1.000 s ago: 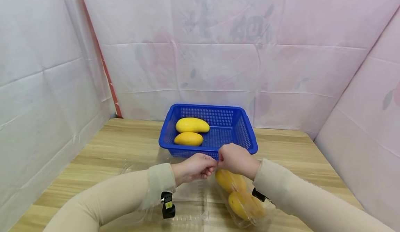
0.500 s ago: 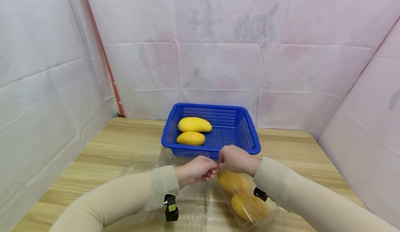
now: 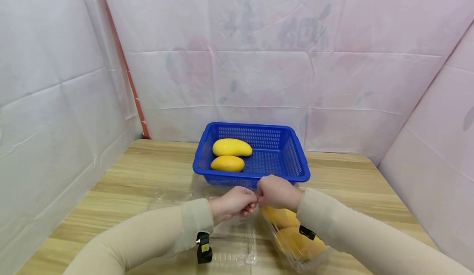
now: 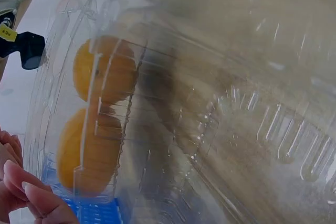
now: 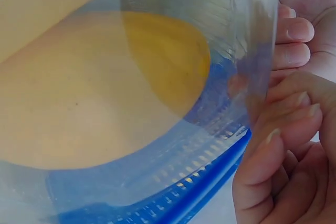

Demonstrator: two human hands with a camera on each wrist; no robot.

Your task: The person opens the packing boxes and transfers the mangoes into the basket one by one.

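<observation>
A clear plastic clamshell box [image 3: 283,256] with yellow-orange mangoes [image 3: 298,242] inside stands on the table beneath my right forearm. Both hands meet at its far end, just in front of the blue basket. With bent fingers, my left hand [image 3: 234,203] pinches at the box's edge. My right hand [image 3: 279,192] is curled there too, its fingertips gripping the clear plastic rim [image 5: 260,72] in the right wrist view. Two mangoes [image 4: 104,69] show through the plastic in the left wrist view. My right hand hides part of the far mango.
The blue basket [image 3: 253,175] stands behind the hands with two yellow mangoes [image 3: 232,147] on its left side. More clear plastic packaging [image 3: 231,252] lies under and beside my left arm on the wooden table [image 3: 122,172]. Cloth walls [image 3: 259,81] enclose the table's back and sides.
The head view has shifted slightly, so the basket and box appear a little further right. Both hands stay together at the box's far end and have dropped slightly toward me.
</observation>
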